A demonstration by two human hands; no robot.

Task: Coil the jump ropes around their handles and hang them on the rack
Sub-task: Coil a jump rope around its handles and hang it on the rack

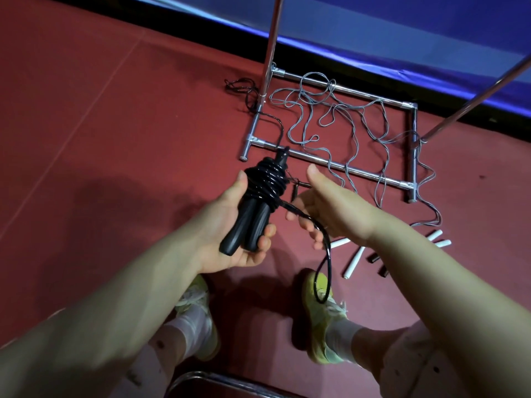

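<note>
- A head-worn camera looks down at a dark red sports floor (100, 124) crossed by faint pale lines.
- Along the top of the view runs a blue padded mat or barrier (373, 35) with a black strip at its base.
- The chrome rack (339, 165) stands on the floor ahead: a rectangular tube base with two shiny uprights rising out of view.
- The left hand (230, 225) grips the two black handles (247, 225) side by side, fingers curled under them, thumb along the wound coils.
- The black jump rope (267, 179) is wound thickly around the upper part of those handles, held over the floor just before the rack base.
- The right hand (330, 208) holds the loose end of the black rope in curled fingers, thumb up; a loop hangs down over the right shoe.
- Further black rope lies on the floor by the rack's left upright.
- Grey jump ropes (344, 124) lie tangled across and inside the rack base, uncoiled.
- White handles (355, 262) and small dark handles (377, 264) lie on the floor to the right.
- Yellow-green shoes (324, 317) and pale socks show below; a curved chrome chair edge (218, 383) sits at the bottom.
</note>
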